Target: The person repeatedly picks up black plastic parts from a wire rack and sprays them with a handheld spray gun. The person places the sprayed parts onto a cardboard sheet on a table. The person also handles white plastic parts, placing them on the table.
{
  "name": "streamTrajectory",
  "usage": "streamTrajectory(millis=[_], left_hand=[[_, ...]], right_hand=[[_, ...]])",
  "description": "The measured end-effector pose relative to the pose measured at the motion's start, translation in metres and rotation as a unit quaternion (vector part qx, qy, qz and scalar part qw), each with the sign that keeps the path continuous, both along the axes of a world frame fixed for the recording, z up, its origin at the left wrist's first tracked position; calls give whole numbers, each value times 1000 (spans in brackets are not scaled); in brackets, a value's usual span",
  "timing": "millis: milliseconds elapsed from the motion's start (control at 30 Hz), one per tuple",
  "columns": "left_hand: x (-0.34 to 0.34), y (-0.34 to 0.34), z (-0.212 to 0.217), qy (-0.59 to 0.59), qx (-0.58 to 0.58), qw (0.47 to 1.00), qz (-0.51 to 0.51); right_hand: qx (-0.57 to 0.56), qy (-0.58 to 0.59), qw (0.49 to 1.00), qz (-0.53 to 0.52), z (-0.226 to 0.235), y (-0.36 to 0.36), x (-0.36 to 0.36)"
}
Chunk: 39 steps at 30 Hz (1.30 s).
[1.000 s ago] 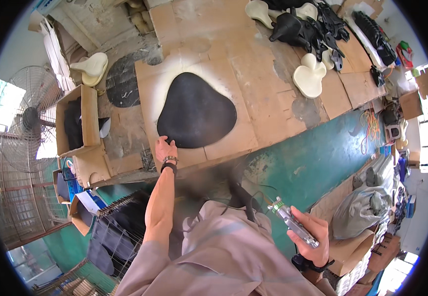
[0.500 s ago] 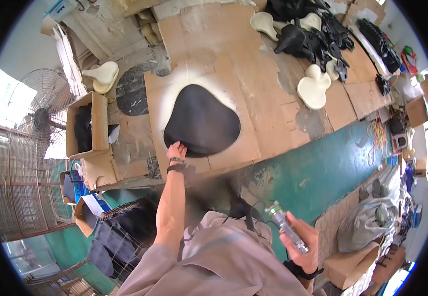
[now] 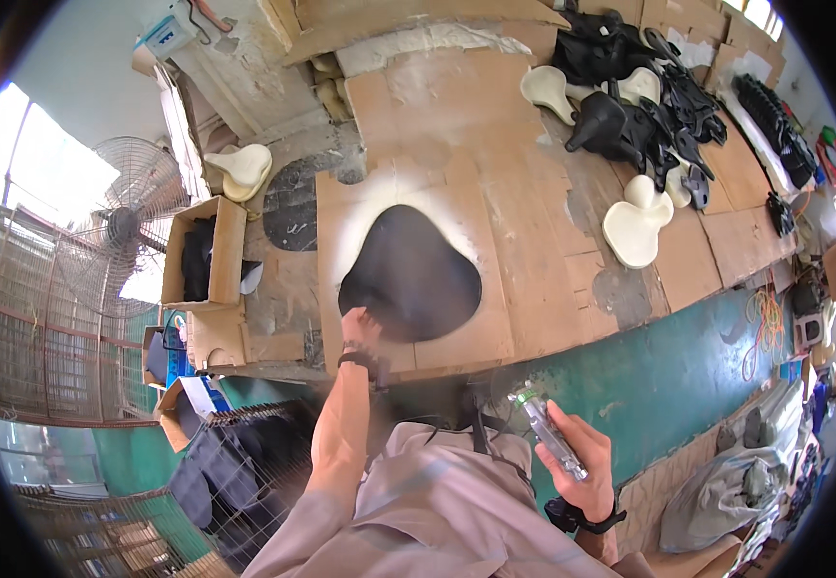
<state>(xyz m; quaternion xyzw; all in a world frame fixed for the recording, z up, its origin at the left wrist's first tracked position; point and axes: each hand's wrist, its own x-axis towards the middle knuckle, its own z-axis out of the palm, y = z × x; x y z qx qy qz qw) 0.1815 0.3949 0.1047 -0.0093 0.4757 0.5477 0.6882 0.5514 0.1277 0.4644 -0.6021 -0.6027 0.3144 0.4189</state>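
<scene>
On the cardboard-covered bench lies a black, rounded-triangular saddle cover (image 3: pixel 408 270), its narrow end pointing away from me. My left hand (image 3: pixel 362 328) is at its near left edge, fingers curled over the rim and slightly blurred. Off the bench, at the lower right, my right hand (image 3: pixel 583 460) is closed round a silver spray gun (image 3: pixel 551 435) with a green ring near its front end. A whitish haze of overspray marks the cardboard (image 3: pixel 341 241) around the cover.
An open carton (image 3: pixel 230 252) with black pieces stands left of the cover, beside cream saddle foams (image 3: pixel 244 169). A large fan (image 3: pixel 124 226) is farther left. Black saddle parts (image 3: pixel 620 125) and more cream foams (image 3: pixel 632 236) lie at the right. A wire rack (image 3: pixel 244 472) holds dark sheets below.
The view has shifted, so the bench sits lower and farther right. My left hand stays at the cover's near left edge. The spray gun remains in my right hand.
</scene>
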Motion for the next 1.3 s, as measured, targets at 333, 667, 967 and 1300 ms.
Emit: streamTrajectory(millis=[333,667,967,1300], left_hand=[[69,106,214,-78,231,966,80],[-34,1,328,-26,410,880,239],[-104,-236,348,-23,362,840,404],[-278,-456,325,62,351,689,631]], right_hand=[[-35,-2,997,62,-34,35,23],[-53,-30,986,157,-44,73,-1],[-112,-27,953,281,-47,72,-89],[-90,-153,869,462,-25,56,-222]])
